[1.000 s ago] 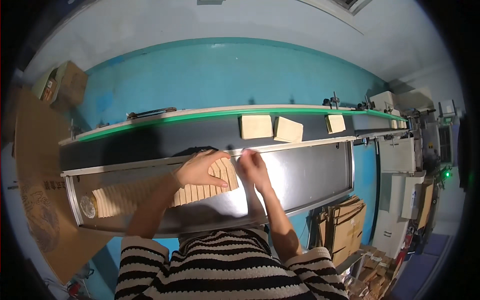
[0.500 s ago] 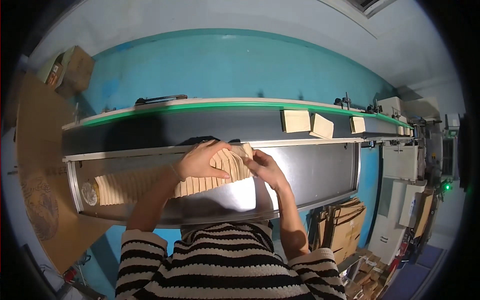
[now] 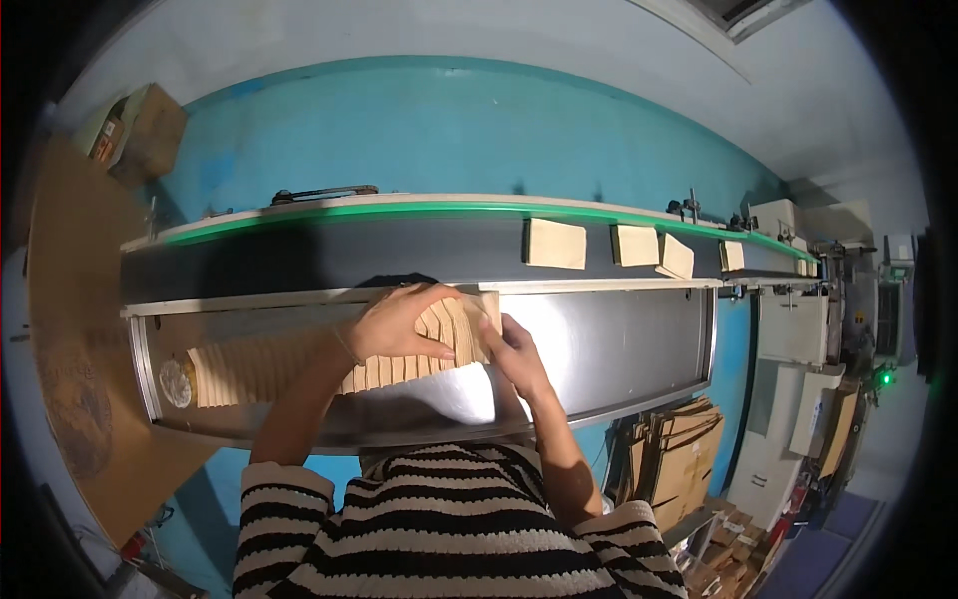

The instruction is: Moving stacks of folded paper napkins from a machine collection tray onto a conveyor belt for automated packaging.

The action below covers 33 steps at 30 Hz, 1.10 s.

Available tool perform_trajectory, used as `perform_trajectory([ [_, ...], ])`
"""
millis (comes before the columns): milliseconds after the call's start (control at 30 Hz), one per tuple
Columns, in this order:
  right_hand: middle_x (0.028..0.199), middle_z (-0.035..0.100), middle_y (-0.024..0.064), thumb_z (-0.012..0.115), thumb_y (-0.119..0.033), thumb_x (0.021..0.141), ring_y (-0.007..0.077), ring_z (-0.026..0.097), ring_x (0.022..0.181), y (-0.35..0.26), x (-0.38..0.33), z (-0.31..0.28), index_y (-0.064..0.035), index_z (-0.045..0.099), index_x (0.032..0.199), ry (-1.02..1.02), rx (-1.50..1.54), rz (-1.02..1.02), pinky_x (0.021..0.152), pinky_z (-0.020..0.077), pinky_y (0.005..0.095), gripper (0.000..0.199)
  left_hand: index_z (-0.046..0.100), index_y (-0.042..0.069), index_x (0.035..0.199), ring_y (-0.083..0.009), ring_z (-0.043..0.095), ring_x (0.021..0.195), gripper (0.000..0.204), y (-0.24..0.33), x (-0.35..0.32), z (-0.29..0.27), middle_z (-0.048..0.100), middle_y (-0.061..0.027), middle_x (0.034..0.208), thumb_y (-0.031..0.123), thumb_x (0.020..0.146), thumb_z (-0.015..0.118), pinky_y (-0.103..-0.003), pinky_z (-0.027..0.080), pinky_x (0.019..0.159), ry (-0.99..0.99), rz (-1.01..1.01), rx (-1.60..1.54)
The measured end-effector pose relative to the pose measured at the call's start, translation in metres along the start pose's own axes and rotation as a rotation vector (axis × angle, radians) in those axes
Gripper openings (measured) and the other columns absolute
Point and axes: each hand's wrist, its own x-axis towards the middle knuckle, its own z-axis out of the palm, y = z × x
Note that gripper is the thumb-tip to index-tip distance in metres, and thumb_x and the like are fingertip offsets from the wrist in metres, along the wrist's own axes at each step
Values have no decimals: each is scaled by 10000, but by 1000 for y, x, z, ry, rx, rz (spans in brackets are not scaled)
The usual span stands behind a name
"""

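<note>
A long row of tan flat pieces (image 3: 269,364), stacked on edge, lies along a steel tray (image 3: 619,339). My left hand (image 3: 394,321) rests on top of the row's right end, fingers curled over the pieces. Pressing against that same end from the right is my right hand (image 3: 511,349), touching the last pieces (image 3: 464,324). Both hands grip the end of the stack between them. Behind the tray, a dark conveyor belt (image 3: 329,250) carries three tan packets (image 3: 555,244) toward the right side.
A large brown cardboard sheet (image 3: 70,339) leans at the left, with an open carton (image 3: 140,130) above it. Folded cartons (image 3: 679,464) stand under the tray at the right. Pale machinery (image 3: 798,329) fills the right side. The floor is teal.
Both hands stayed on the row's right end, squeezing it closer together. The packets on the belt have shifted across the picture as my head turned.
</note>
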Motion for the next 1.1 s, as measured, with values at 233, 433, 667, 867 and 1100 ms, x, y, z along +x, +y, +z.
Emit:
perform_trajectory([
  [233,889,591,31,642,-348,962,130,605,845,-18,25,3,-4,557,1057,100,182,-107,739,498,268,367,515,86,1308,-357,572,1139,765,-8,-5,1,588,-176,1227,385,694,859,-407,450,979,15,18,20],
  [433,935,652,46,620,-402,969,115,575,837,-7,-1,25,1,599,1220,-35,-18,-42,755,475,265,475,502,81,1334,-349,574,1153,780,-12,-16,-7,583,-171,1257,346,696,866,-395,458,978,89,124,14],
  [667,908,649,20,618,-403,973,71,513,767,-15,-1,10,3,627,1228,-208,-100,-16,687,426,233,480,483,67,1344,-391,548,1175,810,-12,-21,-2,569,-205,1269,390,696,846,-424,444,993,45,49,-58],
  [867,945,672,57,596,-318,987,104,585,813,-11,-19,17,19,651,1151,-118,-131,41,724,472,241,378,517,80,1296,-345,584,1128,751,-16,-32,2,593,-169,1226,369,693,860,-393,455,971,55,23,-24],
  [1100,957,672,115,619,-463,951,155,613,852,-29,0,36,48,601,1153,68,-88,-62,776,502,304,550,515,70,1307,-370,571,1141,780,-13,-31,-1,589,-195,1230,416,691,844,-414,450,982,91,13,21],
])
